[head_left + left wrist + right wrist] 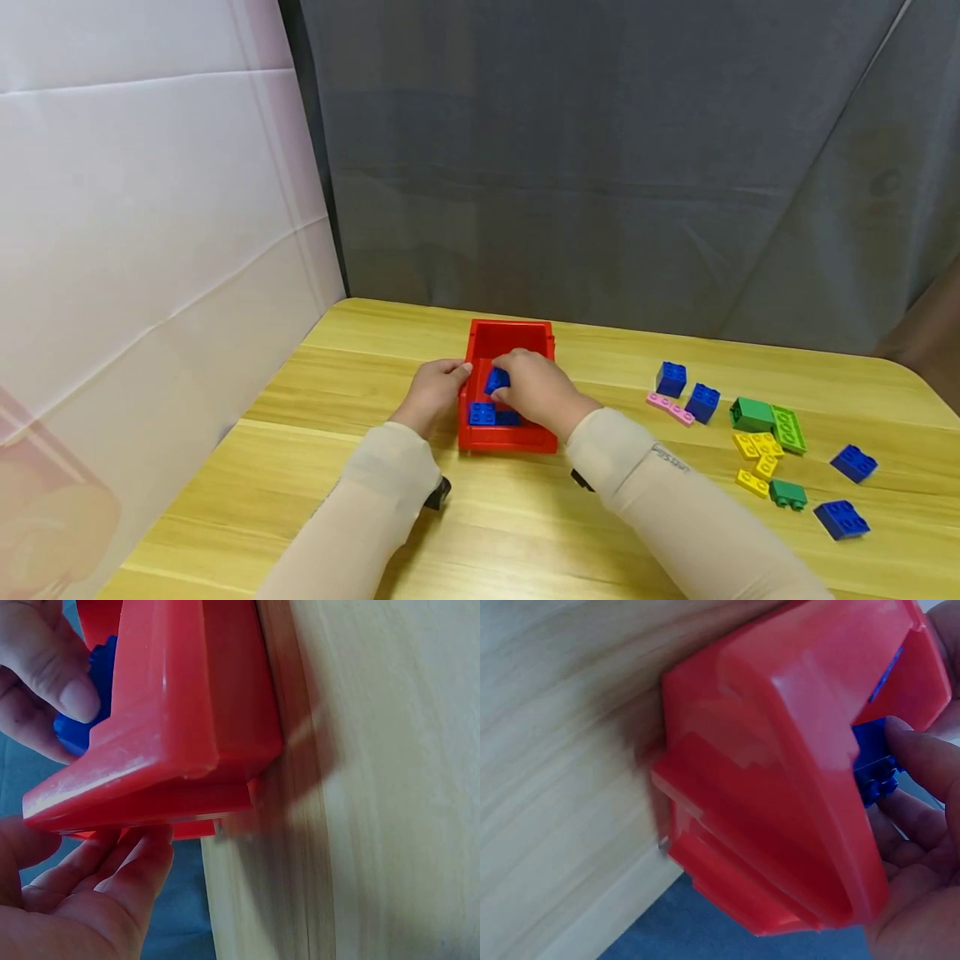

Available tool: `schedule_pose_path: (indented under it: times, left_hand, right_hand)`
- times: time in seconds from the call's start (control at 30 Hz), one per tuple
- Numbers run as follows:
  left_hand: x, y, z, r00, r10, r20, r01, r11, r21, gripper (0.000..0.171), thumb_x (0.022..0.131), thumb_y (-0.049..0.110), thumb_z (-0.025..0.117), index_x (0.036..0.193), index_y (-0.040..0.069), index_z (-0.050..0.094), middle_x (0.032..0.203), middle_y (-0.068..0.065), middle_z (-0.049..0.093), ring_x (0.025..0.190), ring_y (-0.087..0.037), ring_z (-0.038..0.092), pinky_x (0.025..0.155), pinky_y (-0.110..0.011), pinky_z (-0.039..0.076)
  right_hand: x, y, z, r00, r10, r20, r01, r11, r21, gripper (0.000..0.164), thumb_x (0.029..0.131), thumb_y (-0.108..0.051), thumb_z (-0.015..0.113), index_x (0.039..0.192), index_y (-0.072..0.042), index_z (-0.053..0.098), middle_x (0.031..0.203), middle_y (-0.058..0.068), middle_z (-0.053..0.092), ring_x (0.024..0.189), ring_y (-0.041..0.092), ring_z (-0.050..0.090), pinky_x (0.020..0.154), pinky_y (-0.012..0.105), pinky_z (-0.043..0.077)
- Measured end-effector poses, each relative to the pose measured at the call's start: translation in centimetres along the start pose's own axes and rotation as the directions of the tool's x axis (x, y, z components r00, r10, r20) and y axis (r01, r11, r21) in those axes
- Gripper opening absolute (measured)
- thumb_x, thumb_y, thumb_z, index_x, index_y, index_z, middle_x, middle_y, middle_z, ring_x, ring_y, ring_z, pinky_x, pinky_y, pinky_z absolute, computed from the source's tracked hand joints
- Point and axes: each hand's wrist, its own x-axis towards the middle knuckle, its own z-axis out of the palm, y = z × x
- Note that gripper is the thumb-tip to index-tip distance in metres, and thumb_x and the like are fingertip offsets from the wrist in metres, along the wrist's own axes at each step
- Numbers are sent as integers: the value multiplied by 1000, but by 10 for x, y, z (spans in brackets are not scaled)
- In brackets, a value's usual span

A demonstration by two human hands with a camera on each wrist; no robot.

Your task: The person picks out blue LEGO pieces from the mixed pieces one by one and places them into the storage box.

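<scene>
A red plastic bin (pixel 508 440) stands on the wooden table in front of me. My left hand (pixel 431 393) grips its left wall, thumb over the rim and fingers along the outside, as the left wrist view also shows. Reaching in over the right side, my right hand (pixel 546 390) pinches a blue toy brick (pixel 496 381) between thumb and fingers. That brick (pixel 870 746) shows its studs in the right wrist view. Beneath it, near the bin's front wall, lie a blue brick (pixel 482 414) and a darker, shaded blue brick (pixel 507 418), the latter partly hidden.
On the table to the right lie several loose blue bricks (pixel 702 403), pink bricks (pixel 670 408), yellow bricks (pixel 759 444), a green brick (pixel 752 413), a light green brick (pixel 789 428) and a dark green brick (pixel 788 494). A grey curtain (pixel 562 167) hangs behind the table.
</scene>
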Motion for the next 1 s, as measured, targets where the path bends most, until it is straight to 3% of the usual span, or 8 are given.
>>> schedule_pose_path:
  times: [0.5, 0.73, 1.0]
  left_hand:
    - [1, 0, 1, 1000, -29, -10, 29, 1000, 3, 41, 102, 25, 48, 137, 5, 53, 136, -16, 53, 130, -36, 43, 108, -53, 37]
    - [1, -1, 2, 1000, -7, -16, 7, 1000, 3, 40, 102, 24, 48, 135, 3, 55, 135, -17, 54, 128, -36, 44, 108, -53, 36]
    - [1, 0, 2, 1000, -19, -13, 19, 1000, -6, 40, 102, 24, 48, 136, 4, 54, 137, -16, 53, 129, -36, 43, 108, -52, 36]
  right_hand:
    - [10, 3, 7, 999, 21, 40, -22, 999, 33, 54, 88, -22, 71, 137, -8, 55, 131, 11, 58, 121, 27, 53, 104, 41, 43]
    - [14, 1, 7, 998, 9, 70, -9, 1000, 1, 53, 89, -22, 70, 137, -9, 55, 130, 10, 59, 121, 26, 54, 105, 42, 43]
    - [18, -2, 6, 989, 26, 144, -24, 1000, -15, 51, 91, -21, 68, 138, -8, 53, 131, 9, 60, 120, 26, 55, 107, 43, 41]
